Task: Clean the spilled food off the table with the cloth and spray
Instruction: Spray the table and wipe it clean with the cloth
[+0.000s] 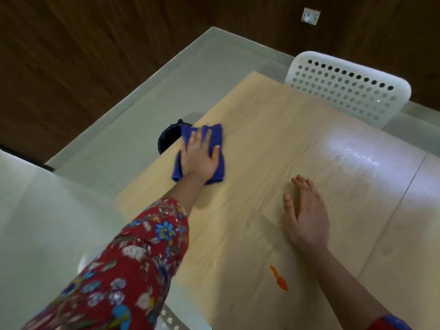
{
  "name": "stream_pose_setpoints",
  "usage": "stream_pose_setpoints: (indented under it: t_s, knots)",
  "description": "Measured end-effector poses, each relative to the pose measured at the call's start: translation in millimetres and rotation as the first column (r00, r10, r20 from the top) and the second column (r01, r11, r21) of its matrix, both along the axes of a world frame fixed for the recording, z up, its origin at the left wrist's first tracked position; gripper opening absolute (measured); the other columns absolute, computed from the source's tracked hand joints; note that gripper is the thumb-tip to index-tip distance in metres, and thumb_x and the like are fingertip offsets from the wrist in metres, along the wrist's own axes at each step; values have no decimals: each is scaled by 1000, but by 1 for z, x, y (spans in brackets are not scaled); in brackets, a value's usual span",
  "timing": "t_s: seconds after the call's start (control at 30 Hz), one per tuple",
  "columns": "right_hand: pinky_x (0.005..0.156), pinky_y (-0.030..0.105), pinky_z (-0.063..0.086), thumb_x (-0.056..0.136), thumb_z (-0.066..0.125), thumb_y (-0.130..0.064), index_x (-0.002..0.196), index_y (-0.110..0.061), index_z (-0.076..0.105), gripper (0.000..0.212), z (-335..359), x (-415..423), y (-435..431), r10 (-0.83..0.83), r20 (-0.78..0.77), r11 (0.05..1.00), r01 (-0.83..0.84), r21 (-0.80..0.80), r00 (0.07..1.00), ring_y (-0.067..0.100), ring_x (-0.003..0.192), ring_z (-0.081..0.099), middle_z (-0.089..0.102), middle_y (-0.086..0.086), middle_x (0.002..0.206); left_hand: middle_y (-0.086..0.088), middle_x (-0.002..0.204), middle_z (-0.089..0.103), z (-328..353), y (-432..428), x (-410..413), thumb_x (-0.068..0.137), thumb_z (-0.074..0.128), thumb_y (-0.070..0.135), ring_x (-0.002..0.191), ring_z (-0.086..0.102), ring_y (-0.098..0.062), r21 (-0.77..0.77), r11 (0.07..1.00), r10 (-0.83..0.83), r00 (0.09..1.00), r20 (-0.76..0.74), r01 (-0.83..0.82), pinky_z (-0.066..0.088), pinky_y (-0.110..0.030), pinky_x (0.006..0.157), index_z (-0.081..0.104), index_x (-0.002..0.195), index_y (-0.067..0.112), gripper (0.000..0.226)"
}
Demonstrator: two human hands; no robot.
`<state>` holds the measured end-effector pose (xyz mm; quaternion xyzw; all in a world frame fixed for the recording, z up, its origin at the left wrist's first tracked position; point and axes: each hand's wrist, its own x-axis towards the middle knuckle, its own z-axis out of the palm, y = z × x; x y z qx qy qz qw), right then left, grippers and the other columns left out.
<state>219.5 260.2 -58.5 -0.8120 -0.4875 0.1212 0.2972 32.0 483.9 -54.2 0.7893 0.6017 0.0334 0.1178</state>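
Cloth (216, 135), blue and folded, lies on the light wood-grain table (273, 120) close to its left edge, towards the far corner. One corner of the cloth reaches the table edge.

Left hand (198, 158) rests palm down on top of the cloth. Its fingers are straight and spread, pressing the cloth flat against the surface rather than gripping it. The left arm extends across the table in a red floral sleeve (133, 253).

Right hand (307, 215) lies flat on the bare table, well apart from the cloth. Its fingers are straight and close together, the thumb is set out to the side, and it holds nothing.

Orange smear (279, 279) of spilled food sits on the table near the front edge, just beside the right forearm and well apart from the cloth. A glossy patch (357, 153) reflects light on the right part of the table.

Black bin (167, 139) stands on the grey floor (114, 144) against the table's left edge, partly hidden by the table and the cloth. A white perforated chair (345, 86) stands at the far end of the table. Part of a second white perforated seat (169, 318) shows at the near edge. A wall socket (310, 15) is mounted on the dark wood-panelled wall.
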Motion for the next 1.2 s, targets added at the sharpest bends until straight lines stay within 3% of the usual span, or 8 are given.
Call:
stream_pose_setpoints:
  t_s: [0.17,0.4,0.57,0.7,0.9,1.03,1.1,1.2]
  knots:
    - [118,39,24,94,25,-52,142,-21,43,60,2,1,-2,-32,-111,998,37,45,993,10,144,25,42,-4,149,15,161,3,1,-75,-17,100,26,50,149,4,-10,3,792,-610,791,33,611,12,-39,116,14,152,39,55]
    - [115,32,28,95,25,-49,138,-20,49,58,-3,0,3,-122,-183,986,140,89,975,7,140,33,48,-3,145,5,163,3,-2,9,3,100,18,52,149,1,-17,18,999,-45,997,-71,46,6,-44,120,7,154,33,58]
    - [103,32,44,98,35,-36,128,-20,55,40,1,5,-1,-143,-313,958,210,193,939,9,119,55,61,-4,128,4,163,5,-2,-82,82,99,24,50,149,3,-18,16,939,-343,939,-4,343,12,-45,119,12,154,31,59]
    - [105,28,44,99,45,-11,129,-12,50,30,17,20,-14,-80,-639,916,309,256,765,-1,114,57,63,7,127,7,162,12,-1,-147,46,99,23,49,148,11,-15,36,767,-641,767,7,641,13,-41,117,19,153,34,56]
    - [111,41,35,94,37,-30,138,-18,47,47,6,60,-146,-267,15,963,268,-38,964,24,136,40,48,6,145,4,162,8,-2,-86,12,101,24,46,149,7,-19,1,974,-224,973,-61,224,18,-50,117,14,153,33,55]
    - [113,42,33,94,31,-33,139,-14,49,52,-2,56,-146,-267,-37,964,267,-1,963,23,138,38,46,7,147,-1,162,9,2,-103,93,100,25,47,149,7,-21,13,979,-204,978,-52,205,15,-48,118,13,154,30,57]
    - [111,39,36,96,29,-37,141,-15,47,53,1,57,-148,-298,-133,949,309,65,945,20,134,43,49,5,144,-1,161,15,1,-145,123,99,27,46,148,13,-22,15,916,-400,916,-19,400,20,-49,116,21,153,28,57]
    - [100,21,40,99,30,-36,138,-13,47,49,4,56,-160,-311,-277,899,375,224,909,10,122,52,53,-8,135,5,162,12,4,-213,100,99,26,48,148,11,-15,13,596,-802,596,-33,803,12,-42,119,20,153,33,55]
